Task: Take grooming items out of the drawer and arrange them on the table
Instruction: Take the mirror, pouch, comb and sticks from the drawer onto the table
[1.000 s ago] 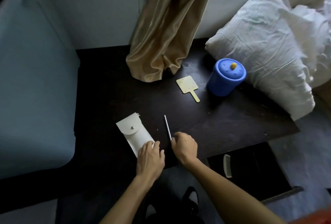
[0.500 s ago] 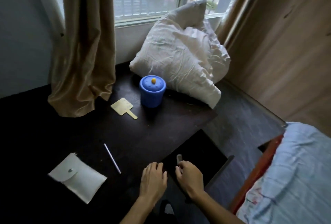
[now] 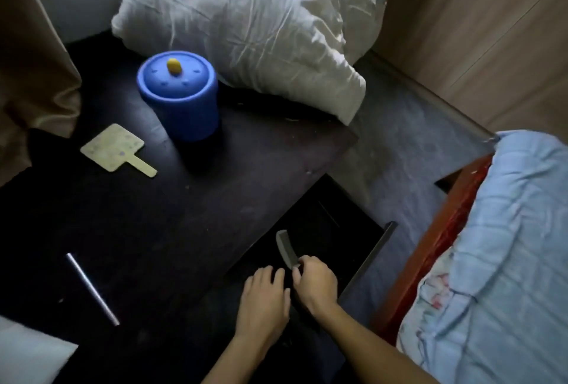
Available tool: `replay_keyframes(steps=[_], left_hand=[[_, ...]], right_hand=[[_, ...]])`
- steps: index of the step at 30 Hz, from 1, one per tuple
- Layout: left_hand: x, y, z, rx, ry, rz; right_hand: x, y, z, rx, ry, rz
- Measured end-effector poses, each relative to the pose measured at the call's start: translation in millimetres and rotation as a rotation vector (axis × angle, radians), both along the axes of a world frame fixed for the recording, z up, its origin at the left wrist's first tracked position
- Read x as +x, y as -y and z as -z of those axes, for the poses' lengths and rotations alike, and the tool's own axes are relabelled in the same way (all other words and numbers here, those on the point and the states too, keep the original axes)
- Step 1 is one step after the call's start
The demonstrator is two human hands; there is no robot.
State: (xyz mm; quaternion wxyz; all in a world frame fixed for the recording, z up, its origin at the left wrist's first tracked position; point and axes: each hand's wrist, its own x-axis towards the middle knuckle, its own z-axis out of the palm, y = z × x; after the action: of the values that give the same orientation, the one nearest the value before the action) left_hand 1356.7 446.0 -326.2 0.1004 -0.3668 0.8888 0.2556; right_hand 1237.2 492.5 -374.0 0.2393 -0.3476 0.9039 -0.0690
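A pale comb (image 3: 285,249) sticks up over the open dark drawer (image 3: 325,223) at the table's front right. My right hand (image 3: 315,283) pinches the comb's lower end. My left hand (image 3: 264,300) lies flat beside it at the drawer's near edge, fingers apart, holding nothing. On the dark table (image 3: 172,217) lie a thin silver stick (image 3: 92,288), a small yellow hand mirror (image 3: 115,150) and a white pouch (image 3: 27,353), cut off at the lower left corner.
A blue lidded pot (image 3: 181,94) with a yellow knob stands at the table's back. A white pillow (image 3: 246,24) leans over the back right. A tan curtain (image 3: 27,61) hangs at left. A bed with a blue cover (image 3: 498,260) is at right.
My hands left the silver stick and pouch and went right to the open drawer. My right hand has closed on the comb and lifted its end. The view swung right.
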Motion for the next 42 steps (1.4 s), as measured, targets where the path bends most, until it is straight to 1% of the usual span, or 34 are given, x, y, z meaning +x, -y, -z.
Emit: replay_keyframes(steps=[6, 9, 12, 16, 20, 27, 31, 34, 38, 42], left_hand=[[-31.2, 10.2, 49.0, 0.02, 0.031, 0.0], [-34.3, 12.6, 70.7, 0.054, 0.038, -0.009], [-32.9, 12.6, 80.6, 0.043, 0.033, -0.009], [-28.2, 12.9, 83.1, 0.023, 0.027, 0.004], [-26.1, 15.4, 82.3, 0.026, 0.021, -0.014], [-19.0, 20.1, 77.4, 0.052, -0.008, -0.034], [-11.7, 20.8, 68.7, 0.054, -0.004, -0.031], [-5.2, 19.3, 49.9, 0.025, 0.014, -0.014], [8.8, 7.6, 16.8, -0.079, 0.043, 0.081], [27.7, 4.6, -35.5, -0.201, -0.068, 0.057]], right_hand=[[-24.9, 14.3, 70.6, 0.129, -0.021, -0.018], [-31.0, 18.7, 102.4, 0.182, -0.021, -0.014], [-30.1, 24.3, 122.6, 0.225, -0.015, -0.02], [-28.2, 30.7, 134.9, 0.262, -0.014, -0.017], [-28.0, 33.3, 137.0, 0.272, -0.027, -0.019], [-32.2, 32.8, 135.9, 0.295, 0.006, 0.01], [-30.9, 25.9, 118.9, 0.289, -0.013, 0.019], [-29.9, 21.0, 86.4, 0.248, -0.014, 0.067], [-28.8, 11.8, 19.4, 0.144, -0.014, 0.164], [-23.6, -5.9, -60.5, 0.046, -0.06, 0.197]])
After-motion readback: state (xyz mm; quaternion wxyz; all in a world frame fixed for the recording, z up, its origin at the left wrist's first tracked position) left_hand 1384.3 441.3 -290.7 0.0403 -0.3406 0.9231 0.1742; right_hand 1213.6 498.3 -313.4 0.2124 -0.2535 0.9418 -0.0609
